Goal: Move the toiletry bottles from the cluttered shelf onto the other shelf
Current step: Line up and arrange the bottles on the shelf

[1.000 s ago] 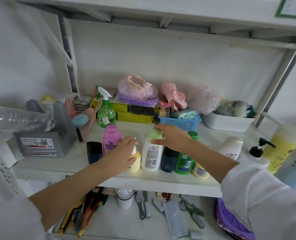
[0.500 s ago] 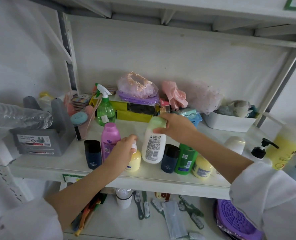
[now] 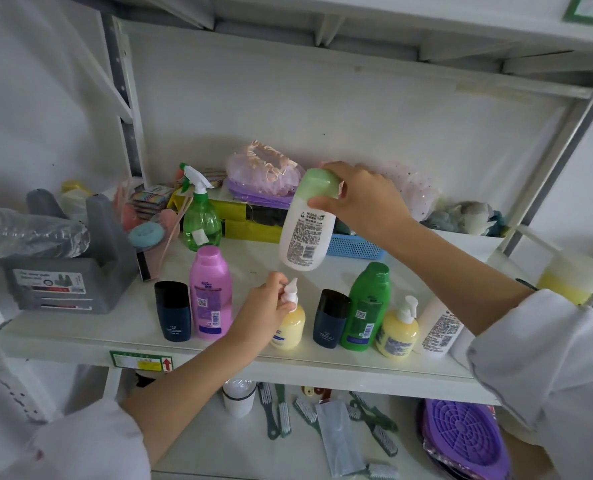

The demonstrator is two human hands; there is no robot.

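Right hand point(image 3: 364, 199) grips the white bottle with the pale green cap point(image 3: 307, 225) by its cap end, fingers wrapped round the cap. Bottle is in the air, clear of the cluttered shelf point(image 3: 80, 336), tilted slightly, barcode label facing camera.

Left hand point(image 3: 265, 311) is closed on the white pump head of the small yellow pump bottle point(image 3: 289, 327); that bottle's base sits on the shelf surface.

Front row on the shelf, left to right: dark navy bottle with black cap point(image 3: 172, 310), pink bottle point(image 3: 210, 292) just beside it, the yellow pump bottle, second dark navy bottle point(image 3: 330, 318), green bottle point(image 3: 366, 306) touching or just beside it, second yellow pump bottle point(image 3: 398, 329), white bottle with printed label point(image 3: 435, 329) partly hidden by the right sleeve.

Behind: green spray bottle point(image 3: 201, 216), blue mesh basket point(image 3: 353, 245), grey holder point(image 3: 70, 275) at left. Lower shelf point(image 3: 225, 445) holds brushes and a purple round tray point(image 3: 461, 436).
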